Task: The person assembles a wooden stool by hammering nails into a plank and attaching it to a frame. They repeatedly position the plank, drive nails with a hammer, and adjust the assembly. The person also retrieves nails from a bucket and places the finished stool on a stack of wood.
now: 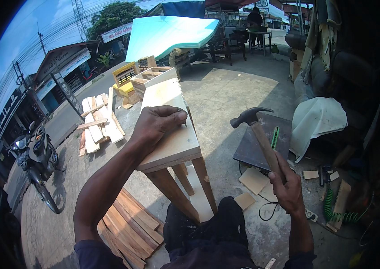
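A long, narrow wooden bench (174, 150) with a pale top and brown legs stands before me, its near end close to my knees. My left hand (158, 124) rests on its top near the right edge. Thumb and forefinger pinch a thin nail (186, 124), mostly hidden, with its point against the wood. My right hand (287, 190) grips the wooden handle of a claw hammer (264, 141). The hammer is raised off to the right of the bench, with its dark head up and apart from the nail.
Brown planks (129, 224) lie at my lower left, pale boards (95, 123) further off. A dark low table (252, 145) holding a green level (275, 136) stands right, near wood offcuts (253, 180) and a coiled green hose (333, 210). A motorcycle (35, 161) is parked left.
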Motion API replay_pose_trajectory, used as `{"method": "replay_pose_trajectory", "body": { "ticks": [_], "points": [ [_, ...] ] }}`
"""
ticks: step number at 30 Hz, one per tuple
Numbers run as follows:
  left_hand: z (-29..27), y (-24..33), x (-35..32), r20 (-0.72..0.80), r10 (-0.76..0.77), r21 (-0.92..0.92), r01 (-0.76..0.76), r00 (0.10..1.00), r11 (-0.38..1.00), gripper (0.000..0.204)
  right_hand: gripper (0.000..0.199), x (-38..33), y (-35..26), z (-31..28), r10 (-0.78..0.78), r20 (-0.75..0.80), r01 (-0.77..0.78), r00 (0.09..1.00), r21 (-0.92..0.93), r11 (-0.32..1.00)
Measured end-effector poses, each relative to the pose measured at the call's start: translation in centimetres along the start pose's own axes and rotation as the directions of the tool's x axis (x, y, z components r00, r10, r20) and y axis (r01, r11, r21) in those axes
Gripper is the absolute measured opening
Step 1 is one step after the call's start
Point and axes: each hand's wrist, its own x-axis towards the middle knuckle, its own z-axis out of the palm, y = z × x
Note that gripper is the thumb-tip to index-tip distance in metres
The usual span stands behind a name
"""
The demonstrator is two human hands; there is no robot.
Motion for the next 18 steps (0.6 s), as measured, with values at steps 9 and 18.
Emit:
{"method": "replay_pose_trajectory", "body": {
  "ticks": [9, 18],
  "points": [
    [0.6, 0.9, 0.4, 0.029, -0.007, 0.126, 0.004, 1.000, 0.992, 0.032, 0.056, 9.2, -12.3, -3.5, -0.422, 0.152, 0.448, 0.894, -0.294, 0.844],
    [0.7, 0.6, 0.5, 0.031, -0.032, 0.102, 0.029, 0.999, 0.994, 0.021, 0.047, 10.1, -13.9, -4.3, -0.427, 0.269, 0.504, 0.863, -0.490, 0.711]
  ]
}}
